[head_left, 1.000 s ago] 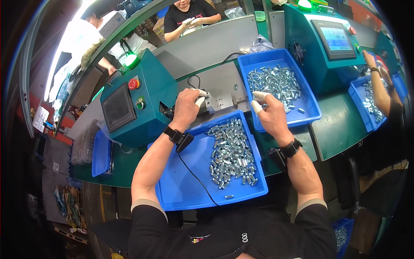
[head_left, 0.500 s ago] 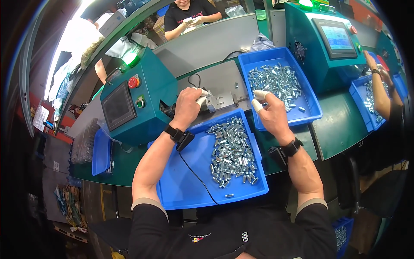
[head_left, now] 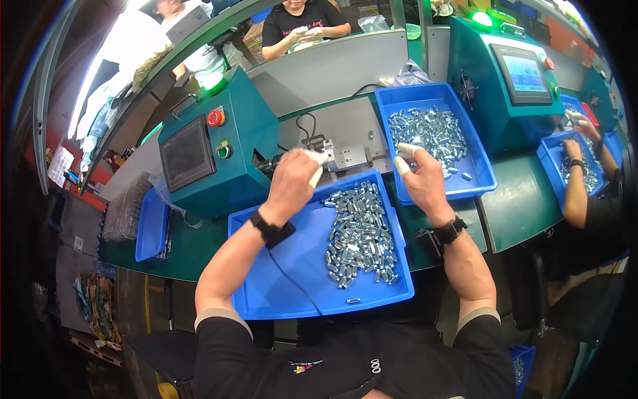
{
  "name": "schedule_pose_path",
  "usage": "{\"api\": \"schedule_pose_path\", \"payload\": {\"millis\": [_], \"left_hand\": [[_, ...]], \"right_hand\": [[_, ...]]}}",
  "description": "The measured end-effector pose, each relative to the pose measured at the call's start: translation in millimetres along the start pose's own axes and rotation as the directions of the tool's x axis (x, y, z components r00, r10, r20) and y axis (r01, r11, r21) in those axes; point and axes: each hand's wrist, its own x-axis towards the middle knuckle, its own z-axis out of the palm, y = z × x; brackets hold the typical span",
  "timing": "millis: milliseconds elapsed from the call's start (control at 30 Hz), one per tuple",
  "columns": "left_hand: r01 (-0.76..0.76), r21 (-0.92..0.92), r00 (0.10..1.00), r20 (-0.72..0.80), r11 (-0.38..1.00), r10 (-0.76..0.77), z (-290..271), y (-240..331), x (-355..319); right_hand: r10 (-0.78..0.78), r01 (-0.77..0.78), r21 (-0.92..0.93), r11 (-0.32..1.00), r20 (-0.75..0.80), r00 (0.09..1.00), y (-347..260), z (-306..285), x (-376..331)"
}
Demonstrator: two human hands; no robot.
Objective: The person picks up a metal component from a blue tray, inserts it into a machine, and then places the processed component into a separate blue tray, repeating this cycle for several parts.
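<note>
My left hand point(head_left: 292, 183), with white finger cots, is just left of the metal fixture block point(head_left: 350, 155). Its fingers are pressed together; whatever they may hold is hidden and blurred. At the left rim of the far blue tray point(head_left: 487, 179) is my right hand point(head_left: 425, 186), also in finger cots. Thumb and forefinger are bent toward each other, and I cannot make out what is between them. Shiny metal cylindrical pieces point(head_left: 428, 133) fill much of that tray. More such metal pieces point(head_left: 362, 236) lie heaped in the near blue tray point(head_left: 272, 286), below my left hand.
A green machine point(head_left: 246, 126) with a dark screen and red button stands left of the fixture. Another green machine point(head_left: 478, 73) is at the right. A black cable point(head_left: 292, 282) crosses the near tray. A co-worker's hand point(head_left: 573, 149) is over a tray at far right.
My left hand has drawn back a little from the fixture, toward me. My right hand stays by the far tray's rim. The whole view has shifted slightly.
</note>
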Motion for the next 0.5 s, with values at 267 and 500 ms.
{"api": "schedule_pose_path", "payload": {"millis": [267, 500], "left_hand": [[0.335, -0.280, 0.896, 0.390, 0.900, -0.213, -28.1, 30.3, -101.8], [0.413, -0.337, 0.874, 0.409, 0.846, -0.264, -25.8, 26.0, -124.9]], "right_hand": [[0.030, -0.179, 0.307, 0.935, 0.432, 0.901, -33.9, 46.1, 9.2], [0.096, -0.362, 0.383, 0.850, 0.564, 0.820, -47.5, 74.4, 19.1]]}}
